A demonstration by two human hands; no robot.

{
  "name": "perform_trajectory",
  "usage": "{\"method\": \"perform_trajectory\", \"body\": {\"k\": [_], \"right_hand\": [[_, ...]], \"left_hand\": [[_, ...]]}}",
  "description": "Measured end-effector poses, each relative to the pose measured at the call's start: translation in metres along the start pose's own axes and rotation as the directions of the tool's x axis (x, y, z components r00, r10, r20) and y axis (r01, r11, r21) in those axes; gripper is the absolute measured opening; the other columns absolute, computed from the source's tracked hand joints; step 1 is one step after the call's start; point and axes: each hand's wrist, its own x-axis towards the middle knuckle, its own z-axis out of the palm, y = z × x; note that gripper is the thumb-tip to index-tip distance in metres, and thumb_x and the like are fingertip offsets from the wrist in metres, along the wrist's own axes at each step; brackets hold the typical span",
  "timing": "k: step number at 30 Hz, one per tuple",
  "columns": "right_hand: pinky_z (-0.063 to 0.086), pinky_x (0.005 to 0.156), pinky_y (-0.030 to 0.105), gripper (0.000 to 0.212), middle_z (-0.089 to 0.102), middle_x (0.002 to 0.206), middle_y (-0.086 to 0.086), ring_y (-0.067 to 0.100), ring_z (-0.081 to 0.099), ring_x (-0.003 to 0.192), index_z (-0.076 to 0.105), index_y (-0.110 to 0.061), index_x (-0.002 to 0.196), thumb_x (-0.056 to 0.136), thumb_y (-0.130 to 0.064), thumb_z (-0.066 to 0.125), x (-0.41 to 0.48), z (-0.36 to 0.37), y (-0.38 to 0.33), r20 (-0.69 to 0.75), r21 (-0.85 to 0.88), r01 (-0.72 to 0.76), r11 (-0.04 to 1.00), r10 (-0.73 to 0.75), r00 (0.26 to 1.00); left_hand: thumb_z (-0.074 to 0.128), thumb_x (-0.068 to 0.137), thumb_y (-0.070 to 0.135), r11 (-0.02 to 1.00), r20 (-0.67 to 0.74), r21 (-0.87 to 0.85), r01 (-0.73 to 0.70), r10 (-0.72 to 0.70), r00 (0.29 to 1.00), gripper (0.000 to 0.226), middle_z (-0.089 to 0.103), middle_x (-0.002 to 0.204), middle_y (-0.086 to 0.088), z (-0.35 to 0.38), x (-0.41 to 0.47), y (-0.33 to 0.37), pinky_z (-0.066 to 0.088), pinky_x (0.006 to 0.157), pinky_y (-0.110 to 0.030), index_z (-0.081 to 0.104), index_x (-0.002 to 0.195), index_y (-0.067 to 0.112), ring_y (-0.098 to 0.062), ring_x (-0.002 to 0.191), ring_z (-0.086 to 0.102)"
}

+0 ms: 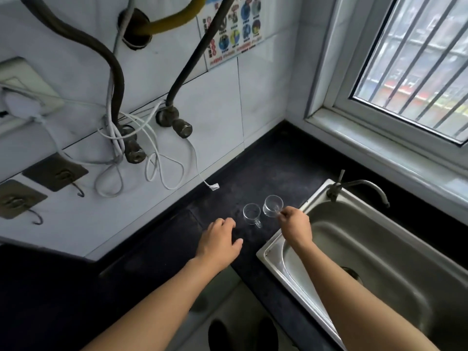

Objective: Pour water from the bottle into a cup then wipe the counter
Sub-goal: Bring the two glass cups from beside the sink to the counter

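The right hand [295,225] has its fingers curled in, and thumb and fingertips pinch the thin handle of a small clear glass cup [272,204]. That cup sits just beyond the knuckles and slightly to their left, its mouth tipped a little toward the camera. Whether its base touches the surface cannot be told.

Just left of this cup, between the two hands, a second clear glass cup [250,213] stands upright on the dark speckled counter [273,171]. Its handle points back toward the person, and neither hand touches it.

The left hand [219,240] is palm down, low over the counter. Its fingers are loosely spread, the thumb is out to the side, and it holds nothing. Its fingertips are near the second cup but apart from it.

Under the right wrist and forearm runs the rim of a stainless steel sink [272,257], with the basin to the right of that hand. Beyond the right hand, at the sink's far edge, stands a grey metal faucet [359,184] whose spout reaches out over the basin.

Farther beyond the left hand, a white cable [164,171] hangs in loops down the tiled wall, and its plug end lies by the counter's back edge.
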Motion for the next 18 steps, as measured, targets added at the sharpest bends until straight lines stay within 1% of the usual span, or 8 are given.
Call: {"method": "perform_trajectory", "body": {"k": [1,2,3,5,7,9,13,18], "right_hand": [[0.042,0.057,0.029,0.025,0.058,0.061,-0.004,0.019,0.058,0.065,0.058,-0.020,0.066,0.089,-0.025,0.064,-0.006,-0.004,-0.004,-0.008,0.037,0.024,0.999,-0.024,1.000],[0.041,0.054,0.028,0.030,0.055,0.056,-0.007,0.014,0.054,0.059,0.054,-0.022,0.062,0.089,-0.025,0.066,-0.013,-0.006,-0.008,-0.016,0.065,0.055,0.996,-0.054,0.998],[0.041,0.053,0.028,0.032,0.054,0.053,-0.006,0.010,0.050,0.055,0.052,-0.022,0.060,0.089,-0.026,0.067,-0.021,-0.009,-0.012,-0.019,0.081,0.083,0.993,-0.082,0.996],[0.043,0.056,0.030,0.029,0.057,0.056,-0.004,0.009,0.049,0.054,0.055,-0.018,0.064,0.089,-0.027,0.068,-0.039,-0.013,-0.019,0.004,0.093,0.121,0.988,-0.122,0.993],[0.045,0.059,0.033,0.026,0.059,0.058,-0.003,0.010,0.049,0.056,0.058,-0.014,0.068,0.088,-0.027,0.069,-0.054,-0.014,-0.024,0.045,0.088,0.152,0.984,-0.156,0.987],[0.042,0.056,0.029,0.029,0.055,0.055,-0.005,0.006,0.045,0.053,0.055,-0.017,0.065,0.088,-0.028,0.068,-0.066,-0.013,-0.027,0.076,0.092,0.171,0.981,-0.178,0.981],[0.037,0.052,0.022,0.025,0.054,0.054,-0.007,0.003,0.046,0.052,0.058,-0.020,0.068,0.089,-0.030,0.067,-0.081,-0.011,-0.028,0.122,0.070,0.203,0.977,-0.210,0.970],[0.034,0.050,0.019,0.030,0.052,0.055,-0.008,0.003,0.046,0.051,0.049,-0.021,0.065,0.089,-0.027,0.065,-0.095,-0.001,-0.032,0.167,0.026,0.286,0.958,-0.286,0.943]], "left_hand": [[0.068,0.091,0.037,0.981,0.004,-0.182,0.071,-0.071,0.997,0.037,0.059,0.118,0.001,0.000,0.002,0.004,0.047,0.089,-0.029,0.057,0.121,0.019,-0.017,0.107,0.058],[0.070,0.090,0.035,0.917,0.028,-0.368,0.155,-0.156,0.987,0.034,0.061,0.116,0.002,-0.001,0.003,0.008,0.047,0.083,-0.024,0.058,0.118,0.019,-0.013,0.101,0.059],[0.070,0.091,0.034,0.807,0.075,-0.540,0.238,-0.236,0.969,0.030,0.063,0.114,0.002,-0.002,0.006,0.014,0.047,0.078,-0.022,0.060,0.114,0.019,-0.010,0.097,0.061],[0.066,0.095,0.035,0.492,0.224,-0.787,0.371,-0.332,0.916,0.020,0.066,0.113,-0.002,-0.004,0.009,0.027,0.052,0.075,-0.026,0.060,0.107,0.019,-0.011,0.094,0.064],[0.058,0.100,0.038,0.197,0.370,-0.873,0.445,-0.327,0.870,0.019,0.064,0.112,-0.005,-0.004,0.010,0.037,0.054,0.079,-0.034,0.058,0.104,0.020,-0.017,0.098,0.064],[0.053,0.103,0.042,0.024,0.447,-0.880,0.473,-0.292,0.846,0.027,0.066,0.110,-0.007,-0.003,0.008,0.043,0.053,0.082,-0.038,0.059,0.107,0.017,-0.022,0.101,0.065],[0.051,0.102,0.047,-0.151,0.490,-0.872,0.466,-0.280,0.825,0.039,0.071,0.100,-0.011,-0.002,0.001,0.044,0.053,0.075,-0.037,0.063,0.107,0.010,-0.024,0.090,0.067],[0.050,0.100,0.054,-0.226,0.505,-0.861,0.455,-0.296,0.810,0.047,0.069,0.109,-0.011,0.000,-0.018,0.027,0.053,0.078,-0.037,0.061,0.114,0.010,-0.024,0.093,0.067]]}}
